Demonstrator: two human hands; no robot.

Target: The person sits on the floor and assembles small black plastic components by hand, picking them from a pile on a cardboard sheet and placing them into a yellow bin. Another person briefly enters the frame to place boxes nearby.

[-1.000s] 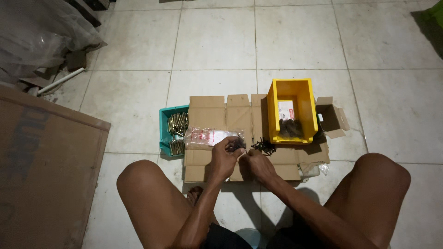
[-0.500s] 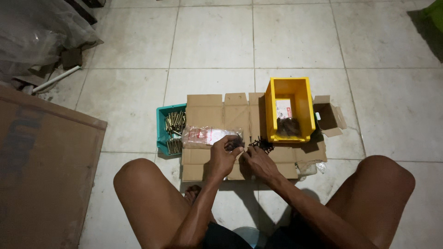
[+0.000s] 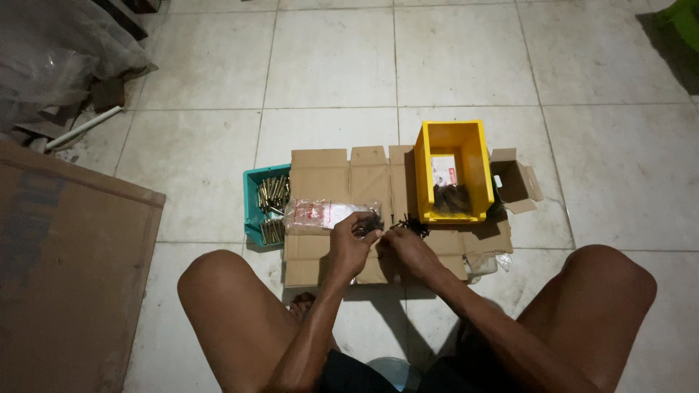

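Observation:
My left hand and my right hand meet over a flattened cardboard sheet on the tiled floor. Both pinch a small dark part between their fingertips; it is too small to identify. A little heap of dark small parts lies just beyond my right hand. A clear plastic bag lies by my left hand. A yellow bin holding dark parts stands behind my right hand. A teal bin with brass-coloured cylinders sits at the left.
A large brown cardboard panel lies at the left. Crumpled plastic sheeting and a white pipe are at the far left. A small open cardboard box stands right of the yellow bin. My bare knees flank the sheet.
Both hands stay together over the cardboard with only slight finger movement. The view has shifted a little.

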